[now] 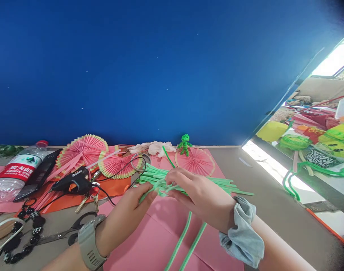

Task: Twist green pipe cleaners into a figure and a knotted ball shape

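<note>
My left hand (129, 216) and my right hand (200, 195) meet over a pink paper sheet (149, 241). Between their pinched fingertips is a looped, twisted bit of green pipe cleaner (160, 186); both hands grip it. Two long green tails (185, 241) run from beneath my right hand towards the near edge of view. Just behind the hands lies a bundle of green pipe cleaners (225, 183), partly covered by my fingers. Beyond it stands a small green pipe cleaner figure (185, 144) by a pink pleated paper fan (196, 162).
On the left are a water bottle (18, 173), a black glue gun (73, 182) with its cord, keys (95, 199), scissors (64, 233) and a beaded bracelet (33, 241). Pink paper fans (83, 154) lean near the blue panel (160, 67) behind. Green craft items (296, 141) lie at far right.
</note>
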### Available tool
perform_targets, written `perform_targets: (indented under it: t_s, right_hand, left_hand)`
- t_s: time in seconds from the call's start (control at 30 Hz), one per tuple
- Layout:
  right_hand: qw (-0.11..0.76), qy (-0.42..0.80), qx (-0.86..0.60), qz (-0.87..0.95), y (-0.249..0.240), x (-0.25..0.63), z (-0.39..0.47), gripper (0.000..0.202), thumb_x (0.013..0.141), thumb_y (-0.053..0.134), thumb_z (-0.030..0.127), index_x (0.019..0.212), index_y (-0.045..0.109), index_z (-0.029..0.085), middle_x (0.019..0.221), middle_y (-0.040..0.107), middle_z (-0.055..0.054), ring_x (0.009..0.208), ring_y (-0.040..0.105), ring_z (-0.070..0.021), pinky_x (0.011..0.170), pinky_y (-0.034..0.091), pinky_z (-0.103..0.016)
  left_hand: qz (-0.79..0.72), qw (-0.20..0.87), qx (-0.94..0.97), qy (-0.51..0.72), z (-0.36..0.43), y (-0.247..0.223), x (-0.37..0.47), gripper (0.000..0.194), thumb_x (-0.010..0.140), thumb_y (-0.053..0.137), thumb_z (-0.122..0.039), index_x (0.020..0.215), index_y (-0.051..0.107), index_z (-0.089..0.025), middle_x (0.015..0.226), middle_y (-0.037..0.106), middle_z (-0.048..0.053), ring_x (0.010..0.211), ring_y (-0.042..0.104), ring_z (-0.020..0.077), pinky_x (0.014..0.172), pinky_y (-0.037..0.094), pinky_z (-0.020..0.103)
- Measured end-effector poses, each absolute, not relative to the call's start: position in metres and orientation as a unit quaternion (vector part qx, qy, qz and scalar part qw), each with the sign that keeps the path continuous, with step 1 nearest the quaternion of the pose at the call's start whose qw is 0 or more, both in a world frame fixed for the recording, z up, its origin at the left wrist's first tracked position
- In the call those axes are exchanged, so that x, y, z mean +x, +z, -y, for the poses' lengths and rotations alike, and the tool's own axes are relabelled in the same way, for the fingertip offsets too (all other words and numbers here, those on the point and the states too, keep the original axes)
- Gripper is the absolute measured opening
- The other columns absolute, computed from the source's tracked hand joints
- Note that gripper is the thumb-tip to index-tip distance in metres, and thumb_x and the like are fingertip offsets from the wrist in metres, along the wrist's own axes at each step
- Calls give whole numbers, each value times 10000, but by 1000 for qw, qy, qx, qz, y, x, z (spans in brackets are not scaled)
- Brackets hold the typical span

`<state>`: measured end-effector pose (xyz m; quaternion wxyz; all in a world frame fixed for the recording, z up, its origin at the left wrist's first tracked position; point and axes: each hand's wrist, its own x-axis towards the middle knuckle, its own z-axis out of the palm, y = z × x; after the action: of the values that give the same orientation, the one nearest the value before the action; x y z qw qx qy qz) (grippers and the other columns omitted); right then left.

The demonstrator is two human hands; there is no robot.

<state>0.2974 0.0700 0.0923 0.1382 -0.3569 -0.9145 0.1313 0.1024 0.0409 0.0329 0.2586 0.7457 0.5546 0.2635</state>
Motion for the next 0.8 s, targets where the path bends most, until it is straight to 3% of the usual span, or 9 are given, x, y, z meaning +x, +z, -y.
perform_targets:
  t_s: [0.27,0.47,0.63,0.8]
  right_hand:
    - [162,119,-328,923,89,299,-72,82,897,442,188,924,517,170,970,578,-56,831,586,-177,682,490,-300]
    - [136,92,-323,932,88,296,-71,107,907,420,185,913,525,164,955,589,-57,837,584,-175,681,485,-285]
    - [105,65,-315,941,86,294,-69,119,899,421,155,863,533,170,864,589,-37,794,563,-154,692,470,-267]
    - [110,64,-307,943,87,295,-73,128,892,436,162,805,528,183,801,575,-22,717,535,-139,626,441,-253]
  left_hand:
    - [-531,253,764,265,-36,36,102,247,910,336,-309,1012,542,-222,934,651,13,864,592,175,751,461,277]
    - [-542,211,782,225,-34,36,103,335,905,337,-298,1208,441,-199,1119,625,76,1041,566,208,876,454,347]
    - [-513,165,814,218,-31,27,99,325,887,373,-284,1166,510,-189,1151,611,111,1096,540,268,951,392,429]
    - [-481,181,831,212,-24,28,99,330,893,373,-227,1200,491,-252,1236,559,77,1159,486,260,1005,336,412]
